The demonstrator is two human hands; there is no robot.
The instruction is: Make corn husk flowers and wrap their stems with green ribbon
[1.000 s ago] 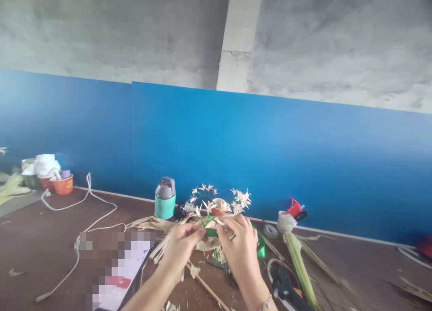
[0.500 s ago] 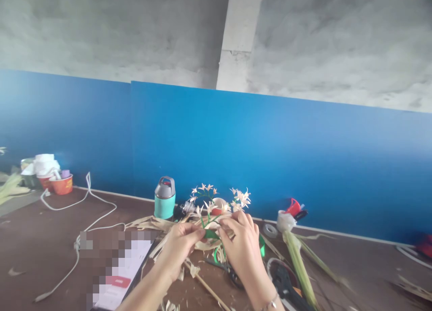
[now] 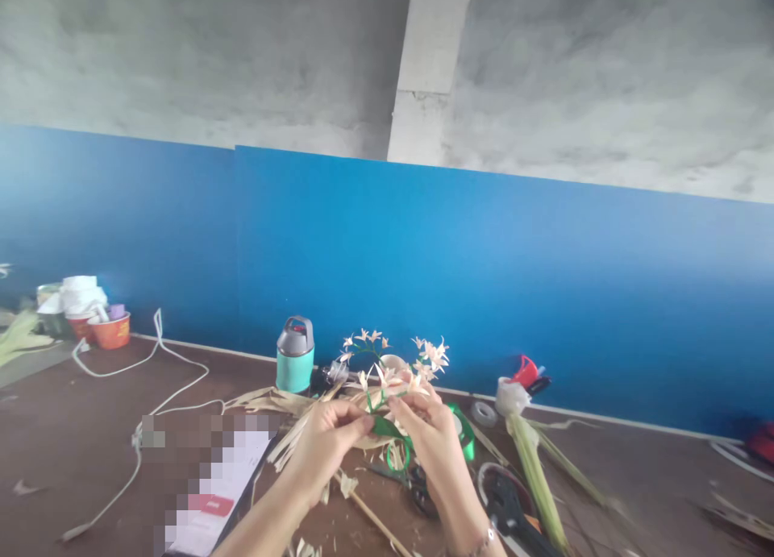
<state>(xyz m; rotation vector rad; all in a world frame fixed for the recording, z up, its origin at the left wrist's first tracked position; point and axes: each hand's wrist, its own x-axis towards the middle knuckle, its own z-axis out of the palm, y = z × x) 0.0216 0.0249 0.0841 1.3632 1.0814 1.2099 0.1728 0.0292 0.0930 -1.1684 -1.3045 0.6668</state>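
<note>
My left hand (image 3: 323, 448) pinches one end of a green ribbon (image 3: 382, 426) between thumb and forefinger. Facing it, my right hand (image 3: 434, 436) has thumb and forefinger closed on a thin green flower stem (image 3: 376, 401). Pale, pointed-petal artificial flowers (image 3: 383, 376) stand up just beyond my fingertips. More of these blossoms (image 3: 435, 354) show behind my right hand; how their stems join is hidden. The ribbon loops down below the hands, and a shiny green ribbon roll (image 3: 465, 436) lies right of my right wrist. Dark-handled scissors (image 3: 422, 492) are partly covered by my right forearm.
Dry husk strips (image 3: 290, 444) spread behind and left of my hands. A teal flask (image 3: 296, 355) stands near the blue partition (image 3: 387, 243). Left lie a phone (image 3: 221, 492) and a white cable (image 3: 175, 408). Rightward are a black glue gun (image 3: 513, 509), a tape roll (image 3: 484, 413) and green husks (image 3: 532, 468).
My right hand has lowered slightly and its fingers have shifted to the stem. The ribbon between the hands has turned, and the near flowers have moved a little to the right.
</note>
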